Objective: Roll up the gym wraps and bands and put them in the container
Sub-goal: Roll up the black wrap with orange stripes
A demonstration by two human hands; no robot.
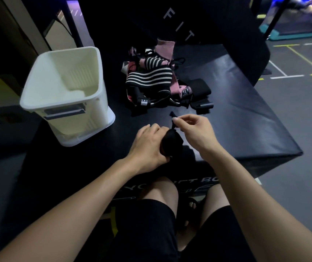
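My left hand (147, 146) grips a rolled black wrap (171, 143) above the near part of the black padded box (246, 118). My right hand (194, 131) pinches the wrap's thin loose end (173, 118) just above the roll. A white plastic container (64, 97) stands to the left, open and tilted, with nothing visible inside. Behind my hands lies a pile of wraps and bands: a black one with white stripes (148, 76), pink ones (177, 86) and a folded black one (200, 86).
A black strap with a clip (202, 107) lies at the pile's near edge. The box's right edge drops to a grey gym floor with painted lines (299, 59). My knees (162, 193) sit below the box's front. A black punching-bag-like shape with white letters (177, 21) stands behind.
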